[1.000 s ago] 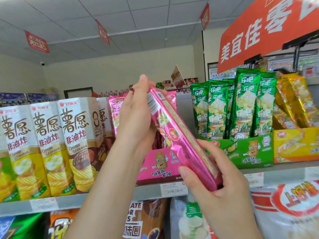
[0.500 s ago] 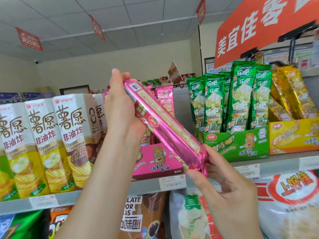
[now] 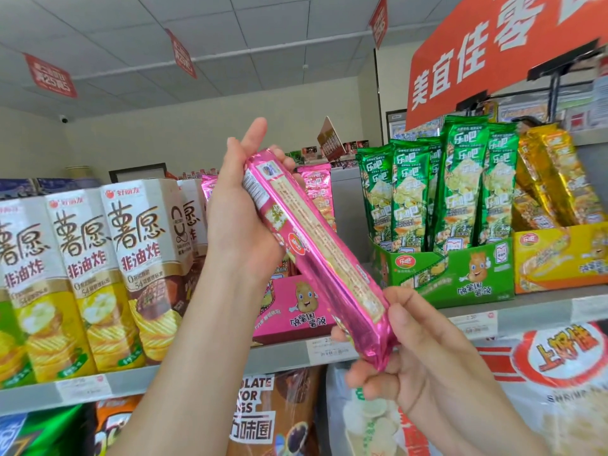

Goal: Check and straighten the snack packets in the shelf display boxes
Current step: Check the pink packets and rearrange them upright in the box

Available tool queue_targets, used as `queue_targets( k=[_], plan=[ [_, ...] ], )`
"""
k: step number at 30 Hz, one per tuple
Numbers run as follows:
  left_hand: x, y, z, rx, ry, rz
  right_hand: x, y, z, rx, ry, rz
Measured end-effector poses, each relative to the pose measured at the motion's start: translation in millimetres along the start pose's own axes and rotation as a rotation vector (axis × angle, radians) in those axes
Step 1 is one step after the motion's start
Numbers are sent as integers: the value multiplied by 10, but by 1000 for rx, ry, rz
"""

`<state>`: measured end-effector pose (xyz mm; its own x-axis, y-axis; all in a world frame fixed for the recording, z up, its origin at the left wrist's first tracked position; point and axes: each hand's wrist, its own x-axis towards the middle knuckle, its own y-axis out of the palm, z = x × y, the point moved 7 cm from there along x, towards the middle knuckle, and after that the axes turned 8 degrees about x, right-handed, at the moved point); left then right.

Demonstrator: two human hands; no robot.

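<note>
White tiled ceiling, cream wall

Pink packet you hold: glossy metallic film, smooth, crinkled at crimped end, matt pale strip along seam. Green packets: shiny foil-look plastic, glare on faces. Gold packets: same shiny film. Green display box, pink display box, yellow display box: printed cardboard, slight sheen. Tall crisp cartons: smooth coated card, satin. Shelf edge: grey, matt, looks like painted metal. Price labels: paper. Ceiling tiles: matt white.
</note>
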<state>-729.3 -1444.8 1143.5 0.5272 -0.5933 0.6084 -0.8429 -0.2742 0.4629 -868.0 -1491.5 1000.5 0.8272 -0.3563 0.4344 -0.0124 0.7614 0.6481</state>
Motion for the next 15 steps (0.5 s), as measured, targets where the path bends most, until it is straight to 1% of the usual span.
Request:
queue_targets(
  k=[3,5,8,13,15],
  plan=[
    [-2,-52,-12,178,44,-68,12,-28,32,-56,-98,-60],
    [-18,-54,-25,262,80,-68,16,-31,52,-117,-133,-109],
    [-57,-20,4,362,73,-38,7,-14,84,-247,-222,-169],
    [-175,57,120,638,107,84,-110,62,257,-576,-534,-315],
    [-227,9,184,654,98,81,-156,72,279,-688,-580,-323]
  ],
)
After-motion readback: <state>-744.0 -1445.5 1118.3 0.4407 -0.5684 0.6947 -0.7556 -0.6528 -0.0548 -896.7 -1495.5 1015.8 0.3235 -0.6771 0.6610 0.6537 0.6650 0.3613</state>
